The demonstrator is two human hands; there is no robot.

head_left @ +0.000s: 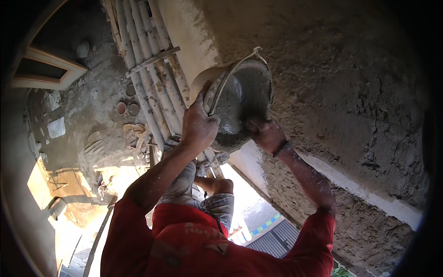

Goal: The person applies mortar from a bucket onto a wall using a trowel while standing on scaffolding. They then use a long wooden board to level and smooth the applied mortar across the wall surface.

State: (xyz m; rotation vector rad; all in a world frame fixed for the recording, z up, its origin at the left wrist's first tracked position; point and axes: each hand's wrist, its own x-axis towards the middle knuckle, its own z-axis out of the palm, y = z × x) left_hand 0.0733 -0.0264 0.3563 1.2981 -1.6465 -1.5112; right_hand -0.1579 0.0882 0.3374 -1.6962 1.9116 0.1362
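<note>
A grey bucket (208, 76) is tipped on its side high in front of me, its mouth turned toward me and the right. Wet grey mortar coats the inside, and a thin handle runs along the rim. My left hand (201, 125) grips the bucket by its left side, thumb near the rim. At the lower right of the mouth is my right hand (267, 136), fingers curled. A dark smear of motion lies just beyond those fingers, so whatever they hold is hidden. Grey specks dot both forearms.
Rough, mortar-covered wall (346, 101) rises close on my right, crossed by a pale ledge (364, 194). Beneath me run scaffold poles (154, 87) with a crosspiece (154, 61). Far below lie small round pots (121, 108), a white sheet (56, 128) and a wooden frame (53, 69).
</note>
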